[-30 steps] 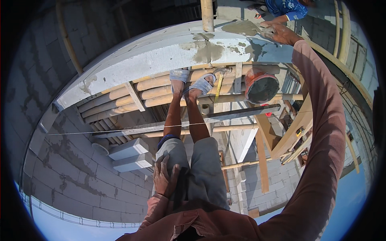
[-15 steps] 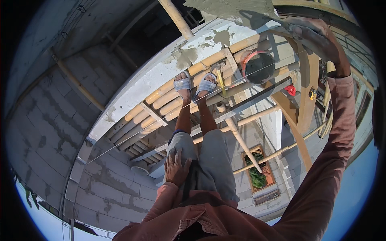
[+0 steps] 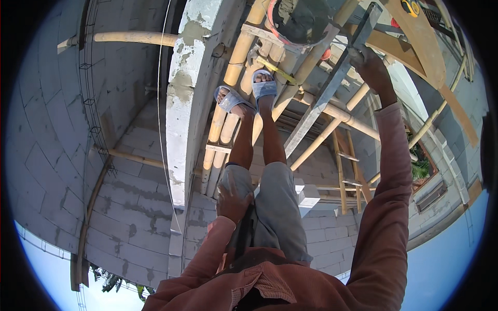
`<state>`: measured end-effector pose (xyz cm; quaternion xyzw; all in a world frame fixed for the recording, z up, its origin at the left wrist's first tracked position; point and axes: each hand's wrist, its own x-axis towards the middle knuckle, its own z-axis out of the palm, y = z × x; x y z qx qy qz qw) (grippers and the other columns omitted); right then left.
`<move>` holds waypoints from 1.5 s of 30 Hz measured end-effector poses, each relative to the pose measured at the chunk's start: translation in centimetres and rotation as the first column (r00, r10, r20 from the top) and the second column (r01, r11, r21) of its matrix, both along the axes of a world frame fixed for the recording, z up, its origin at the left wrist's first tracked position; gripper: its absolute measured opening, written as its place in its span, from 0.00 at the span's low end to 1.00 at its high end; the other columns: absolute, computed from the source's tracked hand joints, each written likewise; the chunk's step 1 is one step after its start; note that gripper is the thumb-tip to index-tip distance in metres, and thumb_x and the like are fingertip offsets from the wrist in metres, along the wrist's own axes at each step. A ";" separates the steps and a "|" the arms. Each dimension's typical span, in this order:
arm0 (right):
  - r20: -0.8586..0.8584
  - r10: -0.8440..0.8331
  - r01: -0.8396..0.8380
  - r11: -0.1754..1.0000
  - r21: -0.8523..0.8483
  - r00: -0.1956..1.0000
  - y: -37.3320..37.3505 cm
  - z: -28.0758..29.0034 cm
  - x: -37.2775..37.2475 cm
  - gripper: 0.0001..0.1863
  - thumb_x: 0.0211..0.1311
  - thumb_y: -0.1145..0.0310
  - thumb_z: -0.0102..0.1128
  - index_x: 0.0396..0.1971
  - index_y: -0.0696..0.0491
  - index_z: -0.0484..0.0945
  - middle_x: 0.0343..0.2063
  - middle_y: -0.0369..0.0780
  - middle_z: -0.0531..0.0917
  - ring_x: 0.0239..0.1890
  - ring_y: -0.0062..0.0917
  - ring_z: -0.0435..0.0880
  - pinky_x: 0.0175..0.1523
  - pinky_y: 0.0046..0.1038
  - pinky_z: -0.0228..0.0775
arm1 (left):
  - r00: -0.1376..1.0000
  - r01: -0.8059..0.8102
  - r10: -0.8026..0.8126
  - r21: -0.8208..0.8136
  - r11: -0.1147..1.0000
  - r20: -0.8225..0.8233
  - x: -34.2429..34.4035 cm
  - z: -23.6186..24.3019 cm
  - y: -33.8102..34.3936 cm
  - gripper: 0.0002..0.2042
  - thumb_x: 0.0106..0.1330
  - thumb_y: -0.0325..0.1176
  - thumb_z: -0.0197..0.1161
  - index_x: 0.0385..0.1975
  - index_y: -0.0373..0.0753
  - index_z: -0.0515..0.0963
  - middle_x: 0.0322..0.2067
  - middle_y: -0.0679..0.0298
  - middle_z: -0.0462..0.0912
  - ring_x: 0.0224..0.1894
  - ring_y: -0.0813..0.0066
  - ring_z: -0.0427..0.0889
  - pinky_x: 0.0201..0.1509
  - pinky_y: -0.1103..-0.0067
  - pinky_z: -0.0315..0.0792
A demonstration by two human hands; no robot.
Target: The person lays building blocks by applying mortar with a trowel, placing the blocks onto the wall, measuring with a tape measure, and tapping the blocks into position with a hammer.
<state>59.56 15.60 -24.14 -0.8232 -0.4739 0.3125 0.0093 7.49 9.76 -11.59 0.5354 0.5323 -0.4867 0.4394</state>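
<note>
My left hand [image 3: 231,199] rests on the left thigh of my grey shorts, fingers apart. My right hand [image 3: 369,66], coated with grey mortar, is raised at the upper right over a long grey bar [image 3: 315,111]; its fingers are curled, and whether they touch the bar or hold something is unclear. My feet in grey-blue slides [image 3: 227,100] stand on bamboo poles [image 3: 234,70]. Beside them lie a yellow-handled tool [image 3: 277,70] and, above, a red bucket [image 3: 301,26] of grey mortar. A pale block ledge [image 3: 181,129] with mortar patches runs left of my feet.
A thin string [image 3: 164,114] hangs along the ledge. Block walls [image 3: 49,145] surround a drop beneath the poles. At the right are wooden boards [image 3: 425,41], a yellow tape measure [image 3: 410,8], a ladder-like wooden piece [image 3: 353,171] and a wood-framed window [image 3: 421,168].
The view has turned, so the ledge now runs vertically at left. My right hand has left the mortared ledge top and is over the grey bar. The other person is out of view.
</note>
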 end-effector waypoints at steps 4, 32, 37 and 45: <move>0.340 0.126 -0.018 0.952 -0.305 0.932 2.2 -12.2 -0.6 0.29 0.56 0.66 0.64 0.60 0.48 0.71 0.54 0.48 0.78 0.50 0.41 0.83 0.49 0.39 0.79 | 0.994 0.098 -0.103 0.180 0.979 0.020 0.6 -0.3 1.0 0.52 0.58 0.57 0.66 0.75 0.49 0.37 0.63 0.26 0.54 0.65 0.24 0.60 0.65 0.50 0.63; 0.221 -0.027 -0.073 0.898 0.434 0.975 -5.6 -20.7 -9.0 0.13 0.63 0.68 0.60 0.47 0.43 0.83 0.45 0.39 0.83 0.42 0.34 0.86 0.43 0.35 0.82 | 0.929 0.371 -0.366 0.142 0.918 -0.061 1.6 -0.9 1.5 0.48 0.60 0.55 0.65 0.74 0.48 0.43 0.62 0.35 0.57 0.62 0.29 0.64 0.63 0.48 0.64; -0.105 -0.202 0.227 0.801 0.554 0.974 -8.1 -23.5 -12.7 0.15 0.64 0.64 0.64 0.51 0.45 0.81 0.46 0.40 0.84 0.44 0.33 0.85 0.51 0.31 0.78 | 0.928 0.373 -0.372 0.111 0.921 -0.030 0.8 -1.2 1.7 0.48 0.61 0.56 0.64 0.75 0.48 0.43 0.60 0.34 0.58 0.61 0.29 0.65 0.62 0.48 0.64; -0.609 -0.485 0.730 0.638 0.243 0.627 -6.1 -21.3 -26.4 0.24 0.64 0.56 0.60 0.56 0.53 0.76 0.48 0.48 0.84 0.48 0.42 0.84 0.53 0.34 0.76 | 0.911 0.404 -0.411 0.155 0.901 0.014 -0.6 -1.5 1.5 0.46 0.61 0.54 0.64 0.74 0.46 0.45 0.59 0.36 0.60 0.59 0.30 0.67 0.60 0.50 0.66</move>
